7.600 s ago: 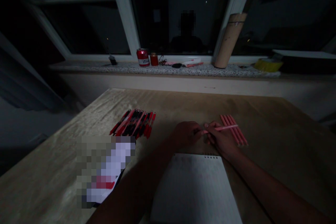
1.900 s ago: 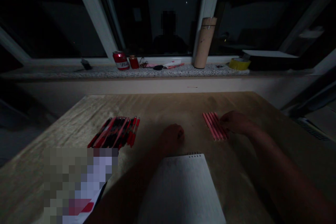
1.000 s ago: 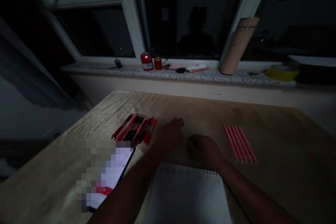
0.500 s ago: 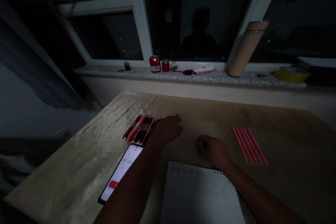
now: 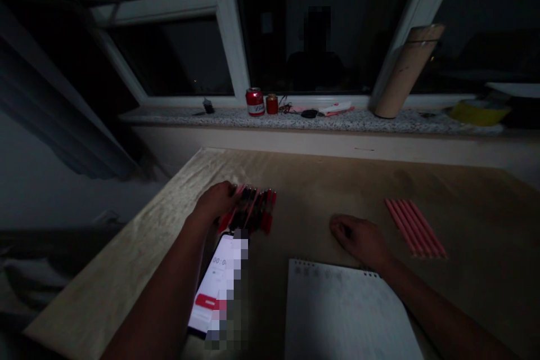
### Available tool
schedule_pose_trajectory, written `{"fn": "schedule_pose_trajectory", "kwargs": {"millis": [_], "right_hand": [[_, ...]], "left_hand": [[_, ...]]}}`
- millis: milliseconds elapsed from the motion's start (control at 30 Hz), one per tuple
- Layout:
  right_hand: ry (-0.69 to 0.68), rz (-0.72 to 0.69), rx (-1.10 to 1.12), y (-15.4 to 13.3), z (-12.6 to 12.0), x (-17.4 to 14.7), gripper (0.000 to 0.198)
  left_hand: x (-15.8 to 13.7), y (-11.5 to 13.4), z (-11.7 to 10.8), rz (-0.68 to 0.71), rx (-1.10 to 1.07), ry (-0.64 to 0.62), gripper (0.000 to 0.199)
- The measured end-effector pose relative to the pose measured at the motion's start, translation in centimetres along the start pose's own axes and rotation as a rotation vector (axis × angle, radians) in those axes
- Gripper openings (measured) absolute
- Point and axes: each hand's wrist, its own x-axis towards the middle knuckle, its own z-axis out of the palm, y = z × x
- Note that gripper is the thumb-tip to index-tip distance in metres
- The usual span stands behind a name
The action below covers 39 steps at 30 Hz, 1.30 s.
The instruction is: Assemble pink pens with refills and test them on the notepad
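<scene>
My left hand (image 5: 217,202) reaches to the left edge of a row of red, pink and black pens (image 5: 255,205) on the table. Its fingertips touch or hover by the outermost pen; dim light hides whether they grip it. Just below the pens lies a phone (image 5: 211,281) with a lit timer screen, partly behind my left forearm. My right hand (image 5: 358,239) rests on the table with its fingers curled in a loose fist, nothing visible inside. It sits at the top edge of a spiral notepad (image 5: 346,309). Several pink pencils (image 5: 415,228) lie side by side to its right.
Along the windowsill (image 5: 185,118) stand a red can (image 5: 255,102), a small red jar (image 5: 272,104), a tilted-looking tan flask (image 5: 407,73) and a yellow tape roll (image 5: 478,112). A curtain (image 5: 63,95) hangs at the left. The wall borders the table's far edge.
My left hand has moved left, from the right end of the pen row to its left end, uncovering the right-hand pens. My right hand stays curled by the notepad. The view has shifted slightly.
</scene>
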Motion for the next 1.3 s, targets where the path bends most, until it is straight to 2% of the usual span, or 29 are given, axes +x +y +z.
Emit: {"fn": "schedule_pose_trajectory", "kwargs": {"millis": [167, 333, 433, 533, 833, 1167, 1300], "right_hand": [[0.000, -0.010, 0.012, 0.2, 0.0, 0.0, 0.030], [0.023, -0.023, 0.046, 0.3, -0.2, -0.1, 0.029], [0.036, -0.027, 0.061, 0.4, -0.2, -0.2, 0.029], [0.046, -0.048, 0.069, 0.5, -0.1, -0.1, 0.028], [0.068, -0.064, 0.055, 0.8, 0.2, -0.1, 0.023], [0.062, -0.057, 0.057, 0.8, 0.1, -0.1, 0.024], [0.067, -0.065, 0.067, 0.8, 0.1, -0.1, 0.026]], "left_hand": [[-1.0, 1.2, 1.3, -0.010, -0.019, 0.017, 0.058], [-1.5, 3.2, 2.0, -0.111, 0.039, 0.021, 0.080], [-1.3, 4.4, 2.2, -0.158, 0.073, 0.021, 0.085], [-0.9, 5.2, 2.3, -0.172, 0.101, 0.011, 0.080], [0.5, 6.1, 3.3, -0.091, 0.035, 0.022, 0.057], [0.8, 4.0, 1.6, -0.095, -0.088, 0.021, 0.038], [0.6, 3.2, 1.6, -0.100, -0.088, 0.087, 0.036]]}}
